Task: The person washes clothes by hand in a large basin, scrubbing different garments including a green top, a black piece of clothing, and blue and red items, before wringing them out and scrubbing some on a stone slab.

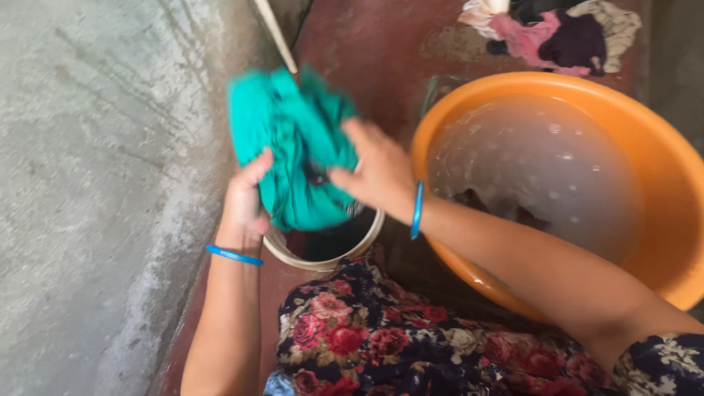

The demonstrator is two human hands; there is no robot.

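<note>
Teal cloth (293, 147), bunched and blurred, is held up between both hands: the left hand (246, 202) grips its lower left edge, the right hand (378, 172) clamps its right side. Just below sits a white bucket (326, 253); right of it, an orange basin (660, 176) of cloudy water.

One head-worn camera, looking steeply down from close above the person's own lap and arms.

It faces forward and down over a floral-clad knee (381, 337) at the lower middle of the frame, near enough that the forearms fill the lower half. A grey concrete wall (95, 183) takes the left side, an orange basin (660, 169) the right, the red floor (367, 44) and a clothes heap (557, 33) the top. No second view shares the scene.
</note>
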